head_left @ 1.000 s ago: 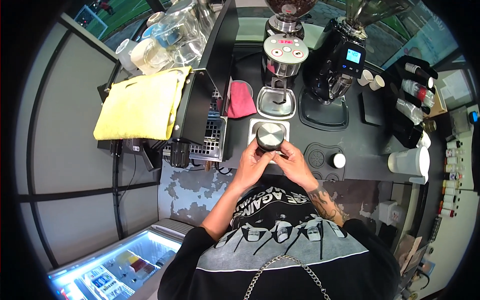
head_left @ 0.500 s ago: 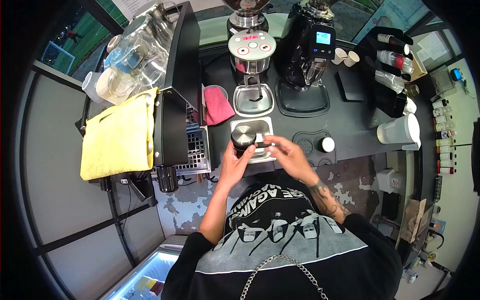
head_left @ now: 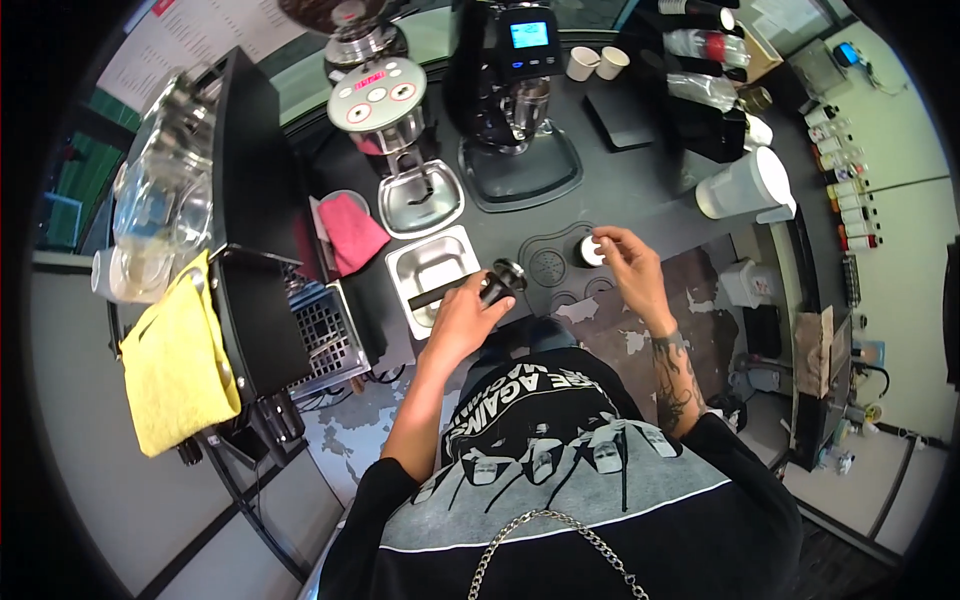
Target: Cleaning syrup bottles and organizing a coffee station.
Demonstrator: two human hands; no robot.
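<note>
My left hand is closed round a portafilter above the front of a steel pan. Its black handle points left, and its round head sticks out on the right of my fingers; whatever is in the basket does not show. My right hand is held over the counter's front edge, its fingers loosely bent and apart. The fingertips are right by a white-topped tamper that stands on a dark tamping mat; I cannot tell whether they touch it. The rectangular steel pan lies under the portafilter.
Behind the pan stand a grinder with a steel tray and a black grinder with a lit screen. A pink cloth lies beside the black coffee machine, where a yellow towel hangs. A plastic pitcher stands at right.
My right hand has left the object at my left hand and moved right to the tamper. The portafilter's handle has swung from right to left. The view has shifted rightward.
</note>
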